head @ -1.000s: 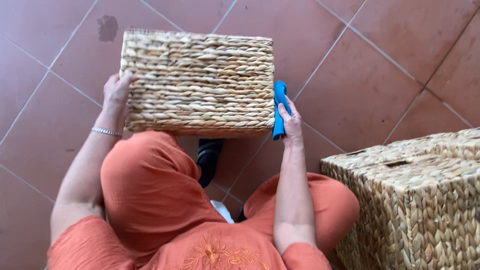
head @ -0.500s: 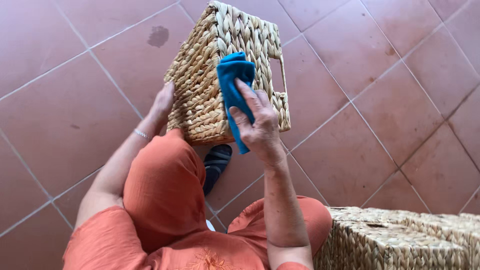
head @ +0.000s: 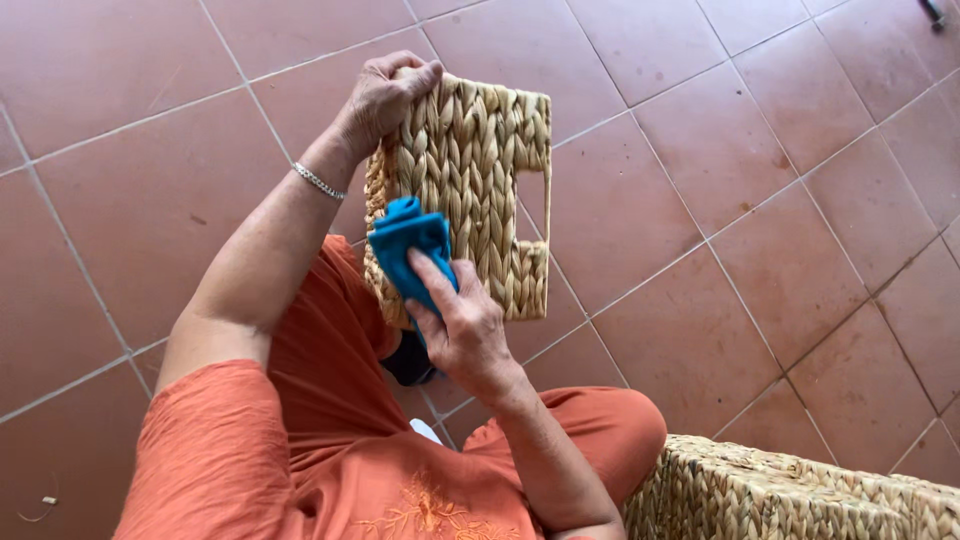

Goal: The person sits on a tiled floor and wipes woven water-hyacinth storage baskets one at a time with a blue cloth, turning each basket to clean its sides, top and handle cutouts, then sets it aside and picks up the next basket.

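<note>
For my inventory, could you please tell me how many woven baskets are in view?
2. One woven basket is held up by the left hand, over the person's lap; a second basket sits at the bottom right edge, partly cut off. Others may lie outside the frame.

The person wears loose orange clothing (head: 300,440) with short sleeves and pale orange embroidery on the front, plus a thin silver chain bracelet (head: 318,182) on the left wrist.

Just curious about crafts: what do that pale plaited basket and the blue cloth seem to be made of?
The pale plaited basket looks woven from dried plant fibre, perhaps seagrass or water hyacinth: thick matt straw-coloured braids. The blue cloth seems soft fabric, possibly microfibre, folding limply under the right hand.
</note>
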